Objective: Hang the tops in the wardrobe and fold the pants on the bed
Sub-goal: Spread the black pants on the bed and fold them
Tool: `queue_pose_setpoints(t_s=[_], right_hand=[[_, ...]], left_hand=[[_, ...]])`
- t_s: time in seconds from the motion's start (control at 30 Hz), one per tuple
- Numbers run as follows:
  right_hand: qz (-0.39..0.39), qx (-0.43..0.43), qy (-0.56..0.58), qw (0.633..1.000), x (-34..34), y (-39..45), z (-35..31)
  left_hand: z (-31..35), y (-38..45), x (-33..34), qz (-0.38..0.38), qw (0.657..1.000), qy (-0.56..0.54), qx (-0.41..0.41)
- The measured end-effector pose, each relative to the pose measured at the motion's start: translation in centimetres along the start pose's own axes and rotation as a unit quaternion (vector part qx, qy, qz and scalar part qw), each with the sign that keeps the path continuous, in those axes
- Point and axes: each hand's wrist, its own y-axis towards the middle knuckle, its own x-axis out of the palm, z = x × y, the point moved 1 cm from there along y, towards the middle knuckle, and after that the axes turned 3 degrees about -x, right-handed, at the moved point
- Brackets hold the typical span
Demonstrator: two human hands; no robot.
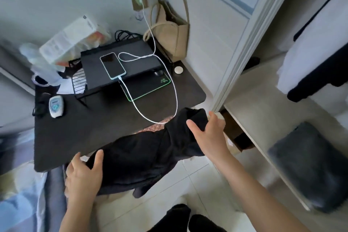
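A black garment [143, 158] is stretched between my two hands above the tiled floor, just in front of the dark desk. My left hand [83, 175] grips its near end, thumb on top of the cloth. At the far end my right hand [209, 135] holds the bunched fabric, fingers curled behind it and thumb in front. Whether the garment is a top or pants cannot be told. The open wardrobe [263, 111] stands at the right, with white and dark clothes [318, 58] hanging inside.
The dark desk [79, 130] carries a phone [112, 65] on a white cable, a black stand and a mouse pad. A beige bag [172, 32] hangs beside the wardrobe. A folded dark grey item [310, 165] lies on a wardrobe shelf. Bed covers [22, 198] show at lower left.
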Motion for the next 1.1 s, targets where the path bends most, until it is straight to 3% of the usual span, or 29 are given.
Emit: queue_pose_setpoints(t_s=[0.07,0.2,0.3,0.43,0.6,0.8,1.1], right_hand=[[-0.013,-0.009,-0.04,0.999,0.0,-0.2,-0.3],[-0.06,-0.015,-0.083,0.995,-0.4,0.1,-0.9],[-0.095,-0.002,-0.068,0.993,-1.0,0.6,-1.3],[-0.152,-0.035,-0.008,0.988,-2.0,-0.3,-1.4],[-0.176,-0.145,0.084,0.97,-3.9,-4.8,-1.2],[-0.243,-0.197,0.155,0.937,-5.4,-9.2,-1.7],[-0.376,-0.273,0.14,0.874,-1.4,-18.5,-3.1]], left_hand=[[-1.1,0.5,-0.1,-0.05,0.993,-0.093,-0.042],[-0.8,-1.4,0.1,-0.027,0.995,-0.07,-0.067],[-0.1,-3.5,-0.6,0.028,0.998,-0.047,-0.026],[-0.1,-8.1,-1.4,0.088,0.988,-0.128,0.015],[-1.3,-15.0,-2.2,0.124,0.964,-0.226,0.065],[-6.5,-23.6,-3.8,0.108,0.872,-0.477,0.007],[-15.7,-31.3,-7.1,0.224,0.773,-0.589,-0.081]])
